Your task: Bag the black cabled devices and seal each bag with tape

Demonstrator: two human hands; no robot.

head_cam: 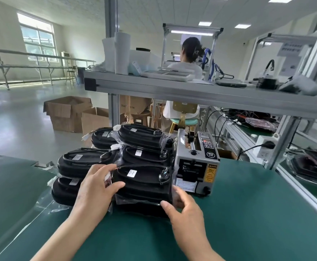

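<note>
Several black oval cabled devices in clear plastic bags are stacked on the green table mat [248,213]. The nearest bagged device [144,183] lies on top of the front stack, with a white label on its face. My left hand [95,187] grips its left end, thumb on its front side and fingers over the bag's bunched opening. My right hand [182,206] holds its right front corner, thumb on the bag's lower edge. Behind it stand more bagged devices [144,140], and a lower stack [78,162] sits to the left.
A grey automatic tape dispenser [197,162] stands right beside the stacks. A metal shelf [191,91] spans overhead with rolls and tools. Open cardboard boxes [69,113] sit on the floor behind. A person sits with their back turned at a far bench.
</note>
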